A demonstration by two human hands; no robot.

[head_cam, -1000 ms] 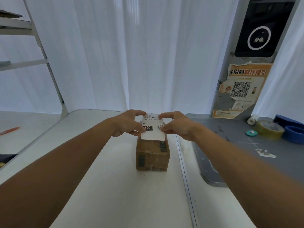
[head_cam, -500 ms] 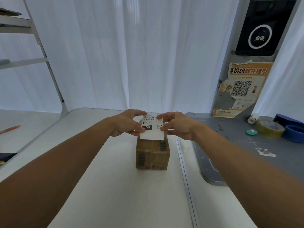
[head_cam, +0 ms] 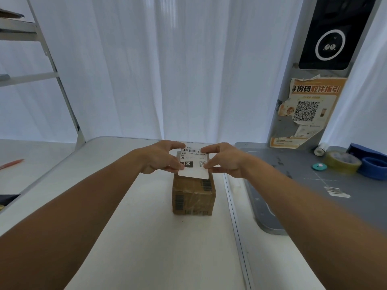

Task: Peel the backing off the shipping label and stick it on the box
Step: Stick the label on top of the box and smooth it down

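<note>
- Two bare arms reach forward over a pale surface. The left hand and the right hand each pinch one side edge of a white shipping label, thumbs on the near side and fingers behind.
- The label is held printed side toward the viewer, with a barcode along the top, a black block reading 150 and a small square code. It hangs in the air just above the far part of a small brown cardboard box.
- The box sits on the surface directly below the hands. Its top is wrinkled with clear tape and carries old barcode stickers.
- Whether the backing is off cannot be told from this view. Judging by the two-handed hold over the box, the step in hand looks like lining the label up for sticking.
- The next move likely calls for lowering the label flat and square onto the box top, setting one edge down first and then smoothing across.
- The box top looks only slightly larger than the label, so there is little margin at the box edges.
- Open surface surrounds the box to the left and front. To the right, a metal seam divides it from a grey mat, where tape rolls sit well apart.
</note>
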